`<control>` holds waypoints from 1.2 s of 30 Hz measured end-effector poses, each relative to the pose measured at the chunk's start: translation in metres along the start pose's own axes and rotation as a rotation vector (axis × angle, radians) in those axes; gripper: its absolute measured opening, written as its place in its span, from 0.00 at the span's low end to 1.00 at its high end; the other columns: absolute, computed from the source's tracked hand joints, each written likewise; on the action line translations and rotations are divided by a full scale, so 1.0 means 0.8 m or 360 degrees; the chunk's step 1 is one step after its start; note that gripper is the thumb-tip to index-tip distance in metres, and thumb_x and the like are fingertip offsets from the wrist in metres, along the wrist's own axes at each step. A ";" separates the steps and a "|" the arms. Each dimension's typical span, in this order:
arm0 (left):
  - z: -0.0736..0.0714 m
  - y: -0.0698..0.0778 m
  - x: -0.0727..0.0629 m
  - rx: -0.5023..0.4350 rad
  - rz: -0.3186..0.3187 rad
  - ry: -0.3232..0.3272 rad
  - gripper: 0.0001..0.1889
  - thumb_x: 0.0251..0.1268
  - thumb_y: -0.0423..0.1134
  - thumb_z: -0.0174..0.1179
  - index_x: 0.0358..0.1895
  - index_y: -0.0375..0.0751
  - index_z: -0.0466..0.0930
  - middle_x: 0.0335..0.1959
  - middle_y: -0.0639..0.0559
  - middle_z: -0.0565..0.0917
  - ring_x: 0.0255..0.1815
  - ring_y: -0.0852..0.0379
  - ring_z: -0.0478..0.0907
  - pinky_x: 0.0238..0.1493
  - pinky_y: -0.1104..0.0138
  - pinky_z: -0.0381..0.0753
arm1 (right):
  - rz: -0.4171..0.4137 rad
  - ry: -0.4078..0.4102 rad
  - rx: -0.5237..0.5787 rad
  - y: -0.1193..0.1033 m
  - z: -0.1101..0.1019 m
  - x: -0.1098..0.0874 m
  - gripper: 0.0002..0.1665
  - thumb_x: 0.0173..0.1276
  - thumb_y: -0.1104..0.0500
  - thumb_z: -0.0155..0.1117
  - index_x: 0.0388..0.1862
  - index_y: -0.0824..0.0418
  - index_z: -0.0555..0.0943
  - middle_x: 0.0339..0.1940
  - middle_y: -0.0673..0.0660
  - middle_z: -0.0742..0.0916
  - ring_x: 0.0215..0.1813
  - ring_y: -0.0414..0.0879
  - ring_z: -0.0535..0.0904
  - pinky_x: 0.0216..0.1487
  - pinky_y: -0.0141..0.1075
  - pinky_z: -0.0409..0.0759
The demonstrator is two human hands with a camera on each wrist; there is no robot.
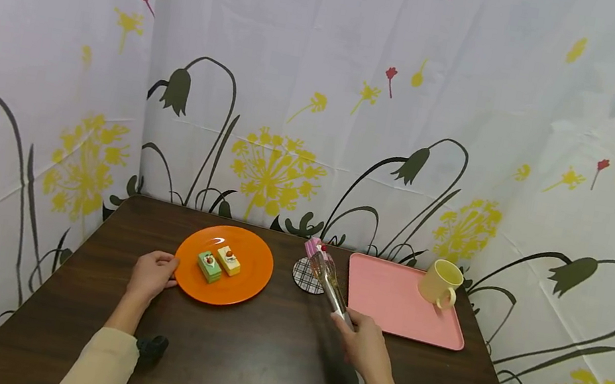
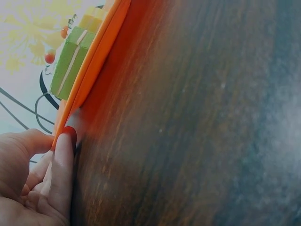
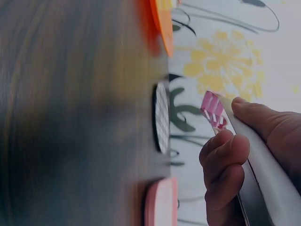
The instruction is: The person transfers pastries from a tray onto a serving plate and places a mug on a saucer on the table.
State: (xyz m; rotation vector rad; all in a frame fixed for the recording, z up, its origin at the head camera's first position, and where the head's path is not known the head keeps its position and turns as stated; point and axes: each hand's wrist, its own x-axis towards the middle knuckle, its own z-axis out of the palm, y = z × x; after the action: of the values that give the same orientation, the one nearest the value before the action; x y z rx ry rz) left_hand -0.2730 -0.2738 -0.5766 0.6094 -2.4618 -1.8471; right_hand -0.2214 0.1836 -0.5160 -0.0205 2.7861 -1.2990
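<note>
At the left, my left hand (image 1: 151, 276) pinches the rim of an orange plate (image 1: 241, 285), with the thumb (image 2: 35, 140) on top and fingers beneath. On that plate sit a green cake piece (image 1: 209, 268) and a yellow cake piece (image 1: 229, 261), side by side, each with a small red topping. My right hand (image 1: 366, 346) grips metal tongs (image 1: 335, 292), pointing up and away. A pink-and-white striped cake piece (image 3: 213, 109) is held in the tips of the tongs, raised above the table. In the head view it appears just over a round checked coaster (image 1: 307, 277).
A pink tray (image 1: 381, 298) lies right of the coaster, with a pale yellow mug (image 1: 441, 282) on its far right corner. The dark wooden table (image 1: 239, 356) ends at a flower-patterned curtain (image 1: 300, 83) behind and on both sides.
</note>
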 end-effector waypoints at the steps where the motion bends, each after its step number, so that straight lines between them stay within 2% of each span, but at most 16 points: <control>1: 0.000 0.000 0.000 -0.0002 -0.0002 0.0000 0.25 0.86 0.44 0.53 0.70 0.25 0.72 0.61 0.28 0.81 0.37 0.65 0.85 0.38 0.73 0.91 | -0.0002 -0.0018 0.0000 -0.003 0.004 0.000 0.28 0.77 0.40 0.69 0.65 0.57 0.86 0.16 0.51 0.79 0.15 0.44 0.75 0.18 0.37 0.78; 5: 0.002 0.000 -0.001 0.0000 0.0000 -0.0001 0.25 0.86 0.44 0.53 0.70 0.26 0.72 0.61 0.29 0.81 0.37 0.64 0.85 0.39 0.72 0.91 | 0.0014 -0.0085 0.0003 -0.013 0.018 0.002 0.32 0.77 0.41 0.69 0.71 0.59 0.83 0.15 0.50 0.78 0.15 0.42 0.73 0.17 0.35 0.75; 13: 0.000 0.001 0.000 0.0003 0.0029 0.0006 0.25 0.85 0.44 0.54 0.69 0.25 0.73 0.60 0.29 0.83 0.36 0.64 0.85 0.38 0.72 0.91 | -0.0018 -0.0159 -0.0023 -0.034 0.034 0.012 0.34 0.76 0.38 0.69 0.71 0.58 0.83 0.15 0.49 0.79 0.15 0.41 0.73 0.16 0.33 0.74; 18: 0.000 0.000 0.001 -0.0001 0.0007 0.0012 0.24 0.85 0.44 0.54 0.70 0.26 0.73 0.60 0.29 0.82 0.36 0.64 0.85 0.38 0.73 0.91 | -0.0053 -0.0197 -0.0073 -0.043 0.052 0.016 0.33 0.76 0.38 0.69 0.69 0.56 0.84 0.15 0.49 0.80 0.16 0.42 0.75 0.17 0.35 0.75; 22: 0.000 -0.002 0.002 -0.0024 0.0001 0.0015 0.24 0.85 0.44 0.55 0.69 0.26 0.73 0.59 0.30 0.83 0.34 0.64 0.86 0.37 0.72 0.91 | -0.0105 -0.0168 -0.0173 -0.049 0.069 0.021 0.33 0.76 0.38 0.70 0.69 0.56 0.85 0.21 0.50 0.84 0.19 0.43 0.77 0.21 0.37 0.76; 29: 0.000 -0.005 0.002 -0.0019 -0.0010 0.0032 0.24 0.85 0.44 0.55 0.69 0.26 0.74 0.57 0.32 0.83 0.34 0.64 0.86 0.37 0.72 0.91 | -0.0200 -0.0126 -0.0385 -0.061 0.095 0.028 0.31 0.75 0.38 0.71 0.67 0.55 0.87 0.44 0.56 0.92 0.31 0.48 0.79 0.32 0.44 0.78; 32: 0.001 -0.004 0.000 -0.0010 0.0009 0.0040 0.24 0.85 0.44 0.55 0.68 0.26 0.74 0.57 0.30 0.84 0.34 0.64 0.86 0.36 0.72 0.91 | -0.0227 -0.0116 -0.0459 -0.065 0.104 0.030 0.30 0.74 0.38 0.71 0.66 0.53 0.88 0.46 0.57 0.93 0.34 0.49 0.81 0.33 0.48 0.81; 36: 0.001 -0.002 -0.001 -0.0011 0.0030 0.0055 0.24 0.85 0.43 0.55 0.68 0.25 0.75 0.59 0.29 0.84 0.34 0.63 0.86 0.36 0.72 0.91 | -0.0278 -0.0089 -0.0551 -0.070 0.112 0.034 0.28 0.74 0.38 0.72 0.65 0.51 0.89 0.44 0.57 0.93 0.36 0.53 0.87 0.31 0.51 0.82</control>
State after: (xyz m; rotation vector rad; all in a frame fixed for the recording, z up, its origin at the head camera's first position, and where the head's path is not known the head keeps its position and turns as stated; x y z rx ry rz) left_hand -0.2719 -0.2731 -0.5780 0.6105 -2.4301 -1.8222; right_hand -0.2432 0.0781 -0.5321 -0.3188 2.9761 -0.8097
